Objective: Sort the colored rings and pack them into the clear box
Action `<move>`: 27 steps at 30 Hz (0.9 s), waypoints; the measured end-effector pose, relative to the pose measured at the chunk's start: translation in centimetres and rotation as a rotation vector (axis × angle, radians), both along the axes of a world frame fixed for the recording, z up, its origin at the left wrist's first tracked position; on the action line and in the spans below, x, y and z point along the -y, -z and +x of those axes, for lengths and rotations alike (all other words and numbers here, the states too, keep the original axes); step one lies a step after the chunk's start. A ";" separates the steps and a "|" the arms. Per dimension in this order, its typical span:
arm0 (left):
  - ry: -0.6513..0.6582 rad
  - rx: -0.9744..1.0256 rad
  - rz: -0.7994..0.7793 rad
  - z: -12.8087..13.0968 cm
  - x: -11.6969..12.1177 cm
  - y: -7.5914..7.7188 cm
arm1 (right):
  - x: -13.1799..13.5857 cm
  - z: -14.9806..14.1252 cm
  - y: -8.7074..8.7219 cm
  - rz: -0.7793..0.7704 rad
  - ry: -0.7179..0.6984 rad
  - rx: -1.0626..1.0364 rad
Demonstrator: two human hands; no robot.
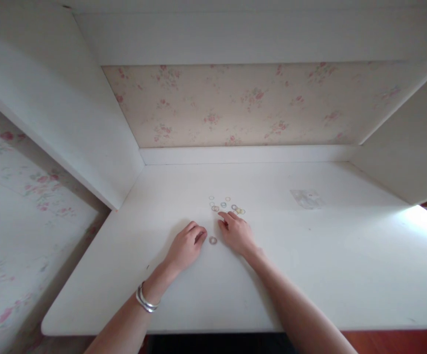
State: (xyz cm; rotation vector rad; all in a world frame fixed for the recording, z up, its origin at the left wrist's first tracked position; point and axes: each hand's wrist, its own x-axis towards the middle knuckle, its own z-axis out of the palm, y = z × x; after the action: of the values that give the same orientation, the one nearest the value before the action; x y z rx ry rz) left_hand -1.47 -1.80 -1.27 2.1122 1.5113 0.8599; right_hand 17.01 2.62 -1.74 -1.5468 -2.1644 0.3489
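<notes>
Resting at one white surface (327, 275), two bare hands frame a single small clump of rings (213, 240), which lies between them and apart from the others. The left hand (189, 242) has its fingers curled inward and its thumb drawn close to them, its tips just beside that clump; whether anything is pinched there I cannot tell. The right hand (234, 230) is loosely spread, with a gap between thumb and forefinger and nothing visible in it; the forefinger points at the near edge of a scatter of thin rings, though contact is unclear. At least eight rings make up that scatter, some too small and crowded to count surely: two pale ones at the left, one yellowish ring (228, 199) at the back, one overlapping reddish pair (215, 208), one bluish ring (223, 204) in the middle, and a group at the right with one dark ring (234, 207) and some yellow ones. One clear plastic bag (307, 199) lies flat, well apart to the right. Silver bands (147, 299), seemingly two, circle the left wrist.
</notes>
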 end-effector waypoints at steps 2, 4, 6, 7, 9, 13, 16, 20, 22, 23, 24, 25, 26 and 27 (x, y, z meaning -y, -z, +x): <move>-0.014 0.011 -0.008 0.0 -0.1 0.1 | -0.5 -0.5 0.0 0.010 0.019 0.038; -0.018 0.007 -0.005 0.0 -0.1 0.1 | -0.9 -0.8 0.0 0.019 0.035 0.061; -0.011 -0.005 -0.008 0.0 0.0 0.1 | -1.3 -1.0 0.1 0.023 0.046 0.077; -0.006 -0.011 -0.013 0.0 0.0 0.1 | -1.4 -1.1 0.2 0.021 0.052 0.081; 0.003 -0.019 -0.022 0.0 0.0 0.1 | -1.6 -1.1 0.3 0.009 0.063 0.076; 0.006 -0.030 -0.028 -0.1 0.1 0.2 | -1.9 -0.8 0.4 -0.013 0.047 0.055; 0.000 -0.053 -0.030 0.0 0.1 0.2 | -1.8 -0.6 0.3 -0.035 0.038 0.064; -0.001 -0.071 -0.043 0.0 0.2 0.0 | -1.6 -0.2 0.4 -0.051 0.047 -0.011; -0.002 -0.064 -0.050 0.0 0.2 -0.2 | -1.7 0.1 0.6 -0.040 0.041 -0.106; -0.003 -0.057 -0.053 0.0 0.2 -0.2 | -1.8 0.3 0.7 -0.031 0.035 -0.160; -0.003 -0.048 -0.057 0.0 0.2 -0.3 | -1.9 0.5 0.8 -0.022 0.029 -0.215; -0.003 -0.038 -0.060 0.0 0.2 -0.3 | -2.0 0.6 1.0 -0.016 0.021 -0.270; -0.002 -0.028 -0.063 0.0 0.1 -0.3 | -2.1 0.8 1.1 -0.013 0.018 -0.322; 0.000 -0.016 -0.065 0.0 0.1 -0.3 | -2.3 0.9 1.2 -0.017 0.022 -0.369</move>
State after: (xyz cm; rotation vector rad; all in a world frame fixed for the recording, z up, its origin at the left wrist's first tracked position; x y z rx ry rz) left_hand -1.47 -1.90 -1.01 2.0773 1.5266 0.7846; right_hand 17.92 4.89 -2.97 -1.3873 -1.8612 0.5955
